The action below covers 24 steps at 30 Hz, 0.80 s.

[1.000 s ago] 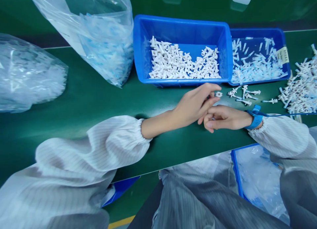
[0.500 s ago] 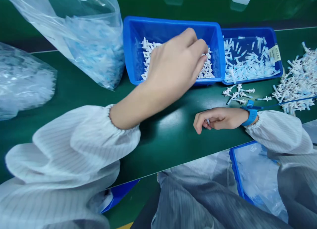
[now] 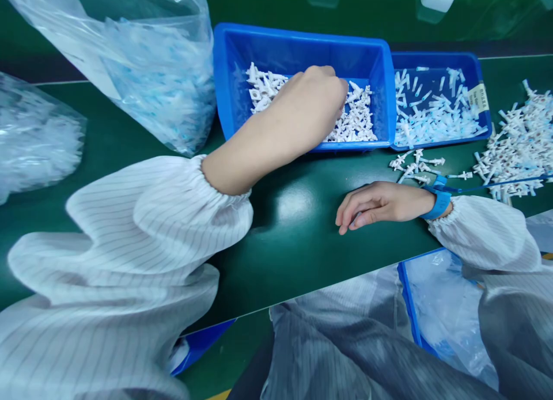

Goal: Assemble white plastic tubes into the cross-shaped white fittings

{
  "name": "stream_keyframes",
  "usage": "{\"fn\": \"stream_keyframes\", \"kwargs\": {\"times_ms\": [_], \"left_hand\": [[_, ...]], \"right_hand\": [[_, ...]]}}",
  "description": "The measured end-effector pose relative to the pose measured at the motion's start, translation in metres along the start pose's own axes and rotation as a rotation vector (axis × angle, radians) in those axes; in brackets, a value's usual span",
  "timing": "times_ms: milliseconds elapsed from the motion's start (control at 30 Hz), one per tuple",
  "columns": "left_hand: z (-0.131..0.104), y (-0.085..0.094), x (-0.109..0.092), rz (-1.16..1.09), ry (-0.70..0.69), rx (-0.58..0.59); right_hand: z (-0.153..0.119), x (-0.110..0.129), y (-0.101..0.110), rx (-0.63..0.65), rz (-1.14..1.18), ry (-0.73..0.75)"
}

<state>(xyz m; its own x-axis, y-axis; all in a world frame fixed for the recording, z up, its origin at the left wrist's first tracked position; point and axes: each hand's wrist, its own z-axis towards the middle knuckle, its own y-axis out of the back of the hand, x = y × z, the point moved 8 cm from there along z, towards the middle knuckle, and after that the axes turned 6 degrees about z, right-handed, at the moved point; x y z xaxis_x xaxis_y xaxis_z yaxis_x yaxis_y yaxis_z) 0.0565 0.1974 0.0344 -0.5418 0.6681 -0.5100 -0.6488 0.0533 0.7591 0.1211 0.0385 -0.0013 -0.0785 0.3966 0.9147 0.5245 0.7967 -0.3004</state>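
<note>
My left hand (image 3: 309, 103) reaches into a deep blue bin (image 3: 302, 37) of small white plastic connectors (image 3: 356, 120). Its knuckles are bent and the fingertips point down among the parts, hidden behind the back of the hand. My right hand (image 3: 375, 204) rests on the green table, its fingers curled and the thumb close to them. A small pale piece (image 3: 355, 218) shows between thumb and fingers, mostly covered. Just beyond that hand lies a small group of white connectors with pale blue tubes (image 3: 417, 166). A blue strap (image 3: 439, 201) with a cord circles the right wrist.
A shallower blue tray (image 3: 479, 59) holds pale blue-tipped tubes. At the far right is a heap of joined parts (image 3: 518, 140). Clear bags of parts (image 3: 159, 83) stand at the left. Below the table edge, a blue box (image 3: 410, 302) contains clear plastic bags.
My left hand has sunk lower in the bin, its fingers now out of sight. The right hand's fingers have shifted slightly, with the thumb further forward. The view has moved a little.
</note>
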Motion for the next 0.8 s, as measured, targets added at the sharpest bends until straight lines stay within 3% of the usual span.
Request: {"fn": "stream_keyframes", "kwargs": {"times_ms": [100,167,267,333,433,533,667,800], "left_hand": [[0.004,-0.004,-0.011,0.175,-0.086,0.130],[0.006,0.002,-0.021,0.335,-0.070,0.204],[0.005,0.015,-0.040,0.521,0.057,0.360],[-0.001,0.028,-0.054,0.557,0.148,0.383],[-0.020,0.041,-0.077,0.424,0.109,0.269],[-0.049,0.044,-0.097,0.233,-0.158,0.088],[-0.090,0.029,-0.098,0.100,-0.304,0.031],[-0.115,0.018,-0.093,-0.037,-0.267,0.021]], "right_hand": [[0.000,0.001,0.003,-0.019,-0.089,-0.038],[0.000,0.003,0.005,-0.033,-0.126,-0.040],[-0.002,0.004,0.010,-0.081,-0.085,-0.037],[-0.004,0.003,0.013,-0.134,0.015,-0.048],[-0.008,0.004,0.020,-0.217,0.130,-0.029],[-0.010,0.012,0.027,-0.275,0.127,0.055],[-0.011,0.018,0.030,-0.311,0.090,0.122],[-0.012,0.014,0.029,-0.334,0.014,0.071]]}}
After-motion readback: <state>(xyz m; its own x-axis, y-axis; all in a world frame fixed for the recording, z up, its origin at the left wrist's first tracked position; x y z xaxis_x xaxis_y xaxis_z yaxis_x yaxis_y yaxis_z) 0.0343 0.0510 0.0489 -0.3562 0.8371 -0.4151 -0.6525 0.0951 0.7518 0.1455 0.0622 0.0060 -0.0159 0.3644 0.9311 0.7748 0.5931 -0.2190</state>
